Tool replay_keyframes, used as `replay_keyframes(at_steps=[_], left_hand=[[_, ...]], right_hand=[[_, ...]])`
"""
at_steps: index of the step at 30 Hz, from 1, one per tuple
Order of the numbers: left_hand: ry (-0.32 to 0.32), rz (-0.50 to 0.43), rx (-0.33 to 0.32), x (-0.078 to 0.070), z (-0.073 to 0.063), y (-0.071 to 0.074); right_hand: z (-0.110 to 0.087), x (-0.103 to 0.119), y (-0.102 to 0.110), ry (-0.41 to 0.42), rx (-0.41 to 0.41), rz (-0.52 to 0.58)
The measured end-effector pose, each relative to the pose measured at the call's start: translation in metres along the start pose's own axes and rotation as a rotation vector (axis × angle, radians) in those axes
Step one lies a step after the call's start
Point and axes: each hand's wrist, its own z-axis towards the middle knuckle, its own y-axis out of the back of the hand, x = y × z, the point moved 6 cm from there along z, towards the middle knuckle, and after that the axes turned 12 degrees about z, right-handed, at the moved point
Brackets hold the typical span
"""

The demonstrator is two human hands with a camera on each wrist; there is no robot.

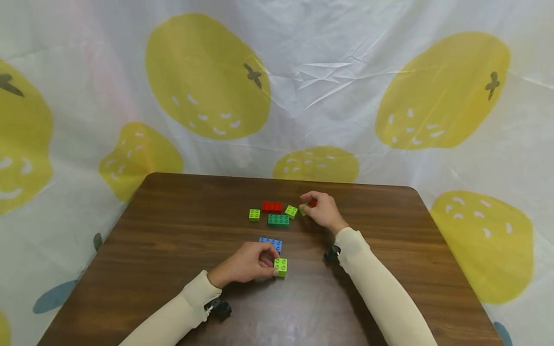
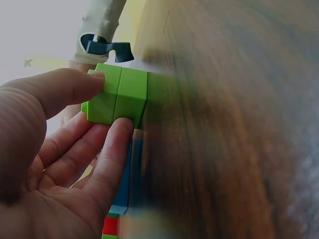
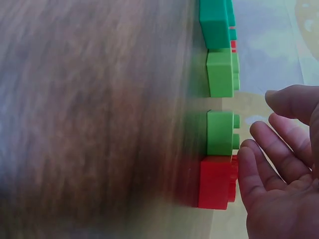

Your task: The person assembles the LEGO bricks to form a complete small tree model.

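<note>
My left hand (image 1: 250, 262) pinches two light green building bricks (image 2: 117, 94), joined in a stack, between thumb and fingers close over the table. A blue brick (image 1: 270, 243) lies just beyond that hand, partly hidden by it. My right hand (image 1: 322, 210) is at the far side of the bricks, its fingers loosely bent and holding nothing. In the right wrist view, its fingertips are beside a light green brick (image 3: 220, 133) and a red brick (image 3: 214, 183), which stand side by side with studs up.
Left of the right hand lie another light green brick (image 1: 291, 211), a second red brick (image 1: 272, 206), a dark green brick (image 1: 278, 220) and one more light green brick (image 1: 254, 215). A patterned curtain (image 1: 320, 96) hangs behind the far edge of the brown wooden table (image 1: 182, 216).
</note>
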Motion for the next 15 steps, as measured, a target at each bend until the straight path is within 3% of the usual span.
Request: replay_keyframes(at_steps=[15], left_hand=[[0.019,-0.01,0.004,0.0022,0.0004,0.0018]], right_hand=[[0.0007,-0.0026,-0.0018,0.009,0.125,-0.182]])
